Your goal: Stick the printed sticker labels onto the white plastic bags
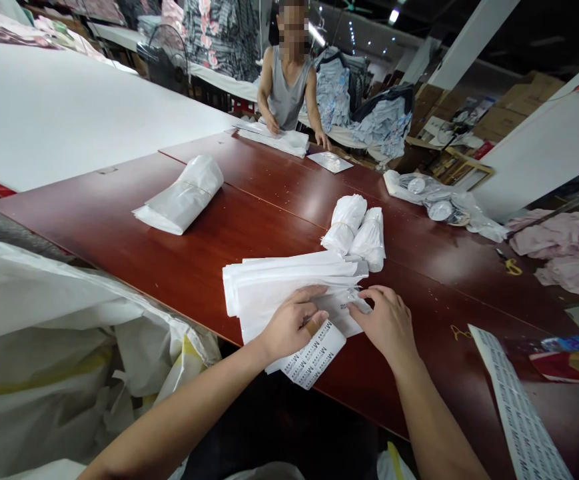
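A loose stack of white plastic bags (269, 287) lies at the near edge of the red-brown table. My left hand (296, 323) rests over the stack, its fingers closed on a small sheet of labels (314, 357) printed with a large M. To its right, my right hand (386, 320) touches the corner of the top bag with thumb and fingers, which are apart around that corner. Small dark print shows on the bag between the hands. Just beyond the stack stand two rolled white bundles (344, 223), one with a band round it.
A banded bundle of clear bags (184, 193) lies at the left. A longer label sheet (519, 407) and yellow scissors (512, 267) are at the right. Across the table (249, 220) a person in a grey vest handles white bags (279, 139). Large white sacks (69, 347) hang at the near left.
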{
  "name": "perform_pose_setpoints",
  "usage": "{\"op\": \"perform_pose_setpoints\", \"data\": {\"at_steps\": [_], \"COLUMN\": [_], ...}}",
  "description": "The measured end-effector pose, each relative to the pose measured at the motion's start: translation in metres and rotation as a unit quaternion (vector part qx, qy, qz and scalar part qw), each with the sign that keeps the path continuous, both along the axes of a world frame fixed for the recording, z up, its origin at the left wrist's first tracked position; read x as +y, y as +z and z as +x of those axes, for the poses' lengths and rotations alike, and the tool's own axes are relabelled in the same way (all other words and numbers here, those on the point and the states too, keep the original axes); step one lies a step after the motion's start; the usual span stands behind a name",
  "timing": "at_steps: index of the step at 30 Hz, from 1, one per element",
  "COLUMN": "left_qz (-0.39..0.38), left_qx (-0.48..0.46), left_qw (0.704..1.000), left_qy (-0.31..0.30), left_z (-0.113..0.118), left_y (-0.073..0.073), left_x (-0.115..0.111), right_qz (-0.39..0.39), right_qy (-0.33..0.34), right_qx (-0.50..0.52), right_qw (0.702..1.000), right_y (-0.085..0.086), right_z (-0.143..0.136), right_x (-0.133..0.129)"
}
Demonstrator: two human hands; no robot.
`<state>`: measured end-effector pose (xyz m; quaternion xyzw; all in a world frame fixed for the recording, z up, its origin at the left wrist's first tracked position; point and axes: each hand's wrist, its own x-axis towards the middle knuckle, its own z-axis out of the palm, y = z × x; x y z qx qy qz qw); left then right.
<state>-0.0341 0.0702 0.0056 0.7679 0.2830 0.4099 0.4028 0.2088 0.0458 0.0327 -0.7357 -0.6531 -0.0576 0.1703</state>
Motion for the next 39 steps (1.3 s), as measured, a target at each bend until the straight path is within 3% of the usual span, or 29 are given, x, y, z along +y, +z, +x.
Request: {"op": "perform_pose_setpoints", "data": {"at_steps": [4,8,13,17,19,21,23,25,28,30,33,39], "left_qz": [-0.001,0.037,0.199,0.287,0.276,0.272,0.285,0.270,0.129,0.019,-0.060,-0.098], "left_qx": [0.001,0.017,0.120,0.186,0.207,0.195,0.141,0.073,0.028,0.038,0.056,0.041], "left_qw": [1.000,0.999,0.970,0.938,0.937,0.939,0.942,0.952,0.989,0.999,0.996,0.992], "left_qy": [0.002,0.009,-0.073,-0.053,-0.053,-0.077,-0.112,-0.123,-0.066,-0.016,0.034,0.064], "left_z": [0.000,-0.001,0.003,0.013,0.016,0.017,0.013,0.007,-0.005,-0.011,-0.012,-0.002], "left_y": [0.000,0.002,-0.007,-0.023,-0.027,-0.026,-0.018,-0.007,0.008,0.011,0.007,0.000], "left_x": [0.001,0.001,-0.013,-0.027,-0.033,-0.036,-0.036,-0.031,-0.013,0.001,0.011,0.001], "right_qz": [-0.096,-0.176,-0.165,-0.102,-0.079,-0.070,-0.074,-0.082,-0.082,-0.118,-0.163,-0.008], "right_qy": [0.051,0.042,0.236,0.409,0.481,0.507,0.462,0.369,0.257,0.217,0.185,0.120], "right_qx": [-0.049,-0.061,-0.147,-0.220,-0.195,-0.139,-0.055,0.060,0.219,0.248,0.219,0.190], "right_qw": [0.993,0.982,0.946,0.880,0.851,0.848,0.882,0.924,0.938,0.937,0.944,0.974], "right_y": [0.016,0.024,0.031,0.028,0.022,0.019,0.023,0.036,0.056,0.062,0.051,0.017], "right_z": [-0.014,-0.010,-0.016,-0.072,-0.113,-0.148,-0.167,-0.162,-0.120,-0.090,-0.068,-0.085], "right_x": [0.010,0.025,0.037,0.049,0.058,0.069,0.077,0.078,0.057,0.033,-0.003,-0.034]}}
